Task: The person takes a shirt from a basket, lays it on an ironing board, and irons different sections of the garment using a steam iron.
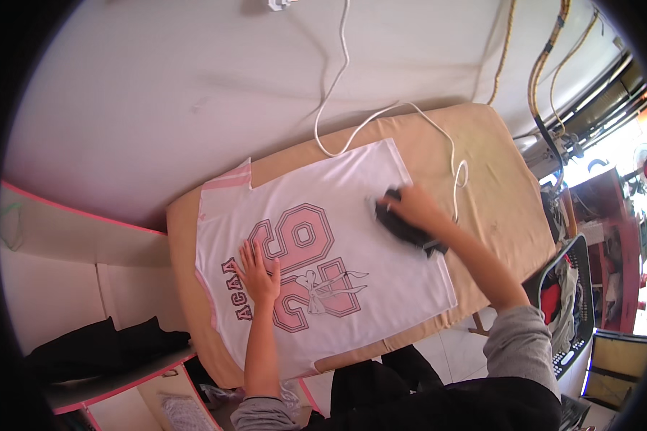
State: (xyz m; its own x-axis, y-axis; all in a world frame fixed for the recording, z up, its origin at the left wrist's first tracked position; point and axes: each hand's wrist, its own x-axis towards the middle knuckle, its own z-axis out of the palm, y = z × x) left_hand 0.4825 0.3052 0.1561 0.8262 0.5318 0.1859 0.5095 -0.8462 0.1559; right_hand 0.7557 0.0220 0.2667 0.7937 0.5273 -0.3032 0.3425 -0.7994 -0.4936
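Note:
A white jersey (366,231) with pink trim, pink outlined numerals, a bow print and lettering lies spread over the tan padded ironing table (501,178). My left hand (260,275) rests flat on its printed part, fingers apart, between the lettering and the numerals. Near the hem, my right hand (412,207) grips a dark clothes iron (401,226), blurred by motion, whose soleplate is hidden from view. From the iron's side a white power cord (447,132) runs across the table's back and up the wall.
Behind the table stands a pale wall (167,102) with hanging cables (539,70) at the right. A black plastic basket (585,291) holding clothes stands to the right. Pink-edged shelves (135,388) stand at the left, with black fabric (108,350) on one.

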